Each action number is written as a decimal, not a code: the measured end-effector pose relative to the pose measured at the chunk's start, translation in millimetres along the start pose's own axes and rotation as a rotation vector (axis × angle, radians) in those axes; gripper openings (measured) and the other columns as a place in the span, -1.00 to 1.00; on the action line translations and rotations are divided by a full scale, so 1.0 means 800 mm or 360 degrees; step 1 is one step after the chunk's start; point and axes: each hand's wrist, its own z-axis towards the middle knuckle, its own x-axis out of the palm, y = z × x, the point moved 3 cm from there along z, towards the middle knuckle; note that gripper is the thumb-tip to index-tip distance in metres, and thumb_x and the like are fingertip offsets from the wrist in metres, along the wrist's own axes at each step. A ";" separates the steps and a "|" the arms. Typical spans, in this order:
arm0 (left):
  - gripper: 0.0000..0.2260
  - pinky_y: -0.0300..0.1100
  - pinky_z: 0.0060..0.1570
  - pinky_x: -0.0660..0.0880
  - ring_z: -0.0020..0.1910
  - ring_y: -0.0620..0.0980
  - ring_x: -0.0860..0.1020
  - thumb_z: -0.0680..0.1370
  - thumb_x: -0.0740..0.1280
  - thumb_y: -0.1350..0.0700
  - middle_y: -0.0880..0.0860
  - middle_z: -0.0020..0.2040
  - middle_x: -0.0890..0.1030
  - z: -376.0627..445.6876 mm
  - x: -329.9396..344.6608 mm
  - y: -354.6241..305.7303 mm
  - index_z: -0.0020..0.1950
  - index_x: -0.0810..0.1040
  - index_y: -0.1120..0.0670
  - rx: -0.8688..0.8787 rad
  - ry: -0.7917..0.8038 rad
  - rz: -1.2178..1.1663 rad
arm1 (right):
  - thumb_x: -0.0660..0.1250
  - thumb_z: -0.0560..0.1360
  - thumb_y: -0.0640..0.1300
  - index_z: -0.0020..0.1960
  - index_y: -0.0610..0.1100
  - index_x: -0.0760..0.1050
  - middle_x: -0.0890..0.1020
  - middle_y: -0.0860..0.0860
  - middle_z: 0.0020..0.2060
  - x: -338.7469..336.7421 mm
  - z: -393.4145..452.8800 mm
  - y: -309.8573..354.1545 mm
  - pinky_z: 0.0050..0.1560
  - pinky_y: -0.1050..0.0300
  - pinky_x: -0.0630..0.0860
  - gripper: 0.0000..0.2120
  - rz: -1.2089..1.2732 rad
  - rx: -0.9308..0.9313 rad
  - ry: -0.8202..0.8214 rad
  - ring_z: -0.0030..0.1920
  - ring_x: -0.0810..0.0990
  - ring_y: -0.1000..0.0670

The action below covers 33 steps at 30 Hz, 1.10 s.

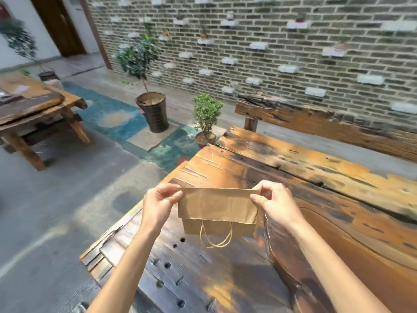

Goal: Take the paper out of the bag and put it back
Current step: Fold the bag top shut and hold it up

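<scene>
Kraft paper bag (217, 211) held flat above the wooden bench (248, 172), left hand (161, 203) and right hand (274, 203) each pinched on an upper corner, twine handles (216, 239) dangling below; no paper visible, so the mouth likely needs spreading first.

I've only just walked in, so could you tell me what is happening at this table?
A person holds a folded brown paper bag up over a weathered wooden table, the left hand and right hand each pinching a top corner. Its twine handles dangle underneath. No separate paper is visible yet.
</scene>
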 end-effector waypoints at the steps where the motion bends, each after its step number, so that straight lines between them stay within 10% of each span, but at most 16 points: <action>1: -0.66 -0.45 -0.25 0.50 -0.32 -0.24 0.59 0.43 0.46 0.40 -0.16 -0.33 0.68 0.010 0.003 0.013 -0.34 0.70 -0.05 -0.0022 0.0064 0.0041 | 0.50 0.45 -0.21 -0.21 -0.07 0.63 0.66 0.11 -0.33 0.010 0.001 -0.007 -0.22 0.41 0.37 -0.90 -0.0021 0.0053 -0.0026 -0.28 0.56 0.16; 6: -0.79 -0.23 -0.15 0.53 -0.21 -0.08 0.62 0.43 0.50 0.34 0.00 -0.21 0.69 0.062 0.017 0.076 -0.25 0.67 0.03 0.0012 0.0305 0.0378 | 0.53 0.40 -0.22 -0.22 -0.03 0.68 0.66 0.14 -0.34 0.070 0.015 -0.043 -0.18 0.23 0.35 -0.89 -0.0125 0.0376 -0.0120 -0.24 0.59 0.08; 12: -0.95 -0.53 -0.24 0.39 -0.20 -0.07 0.64 0.44 0.51 0.28 0.00 -0.20 0.71 0.136 0.027 0.164 -0.15 0.72 0.15 0.0022 0.0618 0.0709 | 0.52 0.41 -0.23 -0.16 -0.05 0.72 0.75 0.09 -0.23 0.170 0.023 -0.086 -0.08 0.23 0.40 -0.91 -0.0228 0.0760 -0.0173 -0.11 0.69 0.04; 18: -0.92 -0.15 -0.04 0.59 -0.13 -0.04 0.67 0.46 0.50 0.24 0.04 -0.12 0.75 0.171 0.037 0.233 -0.07 0.75 0.13 -0.0085 0.0884 0.0811 | 0.49 0.45 -0.26 -0.12 -0.14 0.74 0.77 0.03 -0.17 0.251 0.022 -0.124 -0.10 0.36 0.34 -0.93 -0.0227 0.1056 -0.0153 -0.12 0.63 0.13; 26: -0.88 -0.14 0.07 0.53 0.02 0.03 0.64 0.53 0.42 0.22 0.06 0.01 0.72 0.190 0.052 0.285 0.02 0.73 0.12 -0.0006 0.1272 0.1006 | 0.41 0.51 -0.22 -0.08 -0.07 0.71 0.66 0.09 -0.29 0.295 0.029 -0.161 -0.15 0.28 0.38 -0.88 -0.0339 0.1231 0.0073 -0.18 0.59 0.10; 33: -0.77 -0.13 0.16 0.48 0.21 0.01 0.57 0.60 0.30 0.04 -0.03 0.19 0.67 0.177 0.091 0.288 0.22 0.64 -0.07 0.0384 0.1719 0.1392 | 0.30 0.60 -0.05 0.30 0.00 0.59 0.62 -0.07 0.21 0.316 0.045 -0.165 0.25 0.06 0.45 -0.71 -0.0638 0.1135 0.0326 0.28 0.57 -0.10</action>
